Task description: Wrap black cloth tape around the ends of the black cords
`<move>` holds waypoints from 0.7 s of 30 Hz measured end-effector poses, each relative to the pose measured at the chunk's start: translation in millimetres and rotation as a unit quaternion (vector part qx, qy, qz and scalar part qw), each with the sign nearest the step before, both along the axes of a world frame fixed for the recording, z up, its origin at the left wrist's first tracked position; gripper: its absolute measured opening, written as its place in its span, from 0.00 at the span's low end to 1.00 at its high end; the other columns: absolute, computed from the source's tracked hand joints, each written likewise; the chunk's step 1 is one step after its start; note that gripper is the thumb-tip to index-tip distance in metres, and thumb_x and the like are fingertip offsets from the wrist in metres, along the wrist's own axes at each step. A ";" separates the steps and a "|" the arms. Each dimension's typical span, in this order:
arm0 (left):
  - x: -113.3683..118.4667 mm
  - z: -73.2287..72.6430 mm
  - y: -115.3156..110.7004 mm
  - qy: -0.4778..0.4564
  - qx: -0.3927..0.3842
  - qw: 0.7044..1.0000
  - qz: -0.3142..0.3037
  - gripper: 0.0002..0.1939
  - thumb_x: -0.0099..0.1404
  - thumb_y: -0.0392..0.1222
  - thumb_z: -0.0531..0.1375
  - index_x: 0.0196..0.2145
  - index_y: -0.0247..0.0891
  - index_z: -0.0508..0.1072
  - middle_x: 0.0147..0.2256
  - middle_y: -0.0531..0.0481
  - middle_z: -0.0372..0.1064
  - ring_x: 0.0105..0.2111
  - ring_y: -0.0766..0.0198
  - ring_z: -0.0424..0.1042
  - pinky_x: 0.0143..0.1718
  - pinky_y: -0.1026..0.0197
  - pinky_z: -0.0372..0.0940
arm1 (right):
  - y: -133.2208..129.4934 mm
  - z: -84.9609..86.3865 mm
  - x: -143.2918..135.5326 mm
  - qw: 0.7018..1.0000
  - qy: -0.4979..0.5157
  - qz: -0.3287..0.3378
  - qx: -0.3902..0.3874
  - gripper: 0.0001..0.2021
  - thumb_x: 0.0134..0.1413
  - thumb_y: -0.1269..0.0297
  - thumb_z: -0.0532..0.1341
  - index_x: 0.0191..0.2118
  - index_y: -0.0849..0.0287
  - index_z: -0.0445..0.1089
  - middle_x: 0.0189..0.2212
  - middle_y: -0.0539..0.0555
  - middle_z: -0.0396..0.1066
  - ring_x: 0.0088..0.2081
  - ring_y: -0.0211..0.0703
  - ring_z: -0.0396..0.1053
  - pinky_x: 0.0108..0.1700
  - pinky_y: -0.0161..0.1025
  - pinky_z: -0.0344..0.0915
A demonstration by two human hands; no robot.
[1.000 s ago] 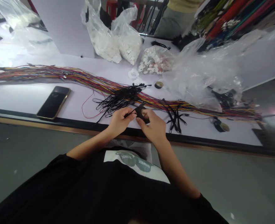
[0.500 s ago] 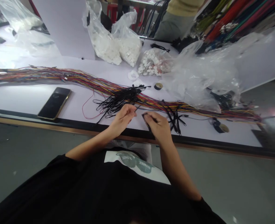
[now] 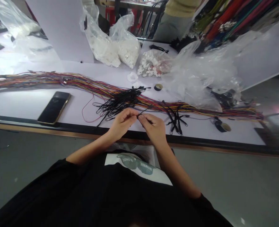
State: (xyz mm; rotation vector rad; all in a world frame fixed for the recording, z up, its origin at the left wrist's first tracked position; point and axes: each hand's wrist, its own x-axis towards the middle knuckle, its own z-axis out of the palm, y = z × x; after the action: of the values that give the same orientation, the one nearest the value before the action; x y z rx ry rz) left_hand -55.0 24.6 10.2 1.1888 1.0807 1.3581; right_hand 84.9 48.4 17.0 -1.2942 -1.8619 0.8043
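My left hand (image 3: 123, 123) and my right hand (image 3: 153, 126) meet at their fingertips near the table's front edge. Between them is a thin black cable (image 3: 145, 110), its end sticking up past the fingers. My left hand pinches it; the fingers of my right hand are closed round a dark piece, partly hidden. Just behind my left hand a heap of black cables (image 3: 120, 102) lies on a long bundle of coloured wires (image 3: 89, 84). Several short black cables (image 3: 176, 121) lie to the right of my right hand.
A phone (image 3: 54, 107) lies at the left. Behind the wires stand bags of white parts (image 3: 129, 52) and loose clear plastic (image 3: 189, 75). Tape rolls (image 3: 158, 87) rest behind and at the right (image 3: 222, 126). A person (image 3: 175, 22) is beyond the table.
My right hand has moved left, so its fingertips now meet those of my left hand at the black cable. The whole view has shifted slightly.
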 end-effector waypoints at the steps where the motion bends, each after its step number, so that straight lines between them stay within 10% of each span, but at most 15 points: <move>1: -0.1 -0.4 0.2 0.002 0.012 1.000 0.002 0.03 0.56 0.37 0.58 0.30 0.36 0.69 0.24 0.56 0.61 0.24 0.72 0.59 0.26 0.68 0.56 | -0.1 -0.6 0.0 1.000 -0.007 0.000 0.005 0.14 0.53 0.56 0.56 0.23 0.56 0.70 0.21 0.49 0.68 0.26 0.40 0.65 0.29 0.36 0.59; 13: 4.3 0.6 6.3 -0.164 -0.081 0.983 -0.013 0.11 0.48 0.39 0.64 0.30 0.36 0.68 0.16 0.62 0.55 0.15 0.77 0.49 0.17 0.69 0.42 | 1.4 4.7 7.0 0.958 -0.222 0.045 0.175 0.19 0.59 0.59 0.50 0.53 0.55 0.67 0.40 0.57 0.75 0.43 0.52 0.67 0.47 0.49 0.60; 17: 2.8 0.6 10.2 -0.248 -0.139 0.958 -0.041 0.23 0.44 0.35 0.66 0.38 0.39 0.64 0.16 0.65 0.54 0.13 0.78 0.48 0.15 0.71 0.39 | 6.2 -2.4 2.6 0.952 -0.219 0.030 0.210 0.19 0.59 0.63 0.49 0.53 0.55 0.66 0.44 0.58 0.73 0.49 0.54 0.64 0.53 0.53 0.54; 21: -0.4 -6.4 15.8 -0.276 -0.236 0.916 -0.168 0.14 0.44 0.38 0.66 0.24 0.36 0.63 0.15 0.61 0.53 0.12 0.79 0.47 0.14 0.71 0.40 | 9.9 -15.0 -2.4 0.974 -0.100 0.026 0.203 0.16 0.59 0.64 0.48 0.45 0.54 0.70 0.45 0.58 0.72 0.52 0.53 0.63 0.55 0.54 0.55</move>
State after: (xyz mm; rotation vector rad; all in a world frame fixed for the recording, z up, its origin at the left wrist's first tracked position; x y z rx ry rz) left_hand -55.4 40.4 3.8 0.5444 0.6938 0.9926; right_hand 82.5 58.2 2.1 -1.0969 -2.0910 0.2971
